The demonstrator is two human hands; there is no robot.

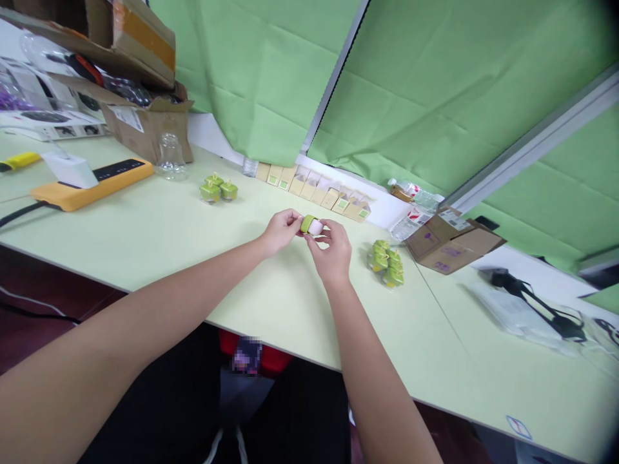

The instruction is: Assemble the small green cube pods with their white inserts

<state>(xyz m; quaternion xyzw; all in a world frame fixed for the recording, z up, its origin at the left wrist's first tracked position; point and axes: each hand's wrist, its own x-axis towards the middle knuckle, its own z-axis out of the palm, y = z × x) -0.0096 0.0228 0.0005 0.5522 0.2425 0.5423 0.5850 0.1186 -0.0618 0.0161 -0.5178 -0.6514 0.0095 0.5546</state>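
Note:
Over the middle of the table, both hands hold one small container with a green lid [306, 223] and a pinkish-white body [316, 227]. My left hand [281, 231] pinches it at the green end, fingers closed. On the other side, the fingers of my right hand [333, 248] close around the pale end. Part of the container is hidden behind the fingertips. To the left stands a cluster of small clear cups with green lids [211, 190] and yellow loops on top. A similar cluster of green-lidded cups [394, 277] stands right of my right hand.
Small tan cardboard boxes [319, 189] line the table's back edge. At left are an orange power strip [77, 194], a clear jar [171, 158] and large cartons [149, 125]. Plastic bottles [416, 212], an open carton [445, 245] and a black strap [536, 303] lie at right.

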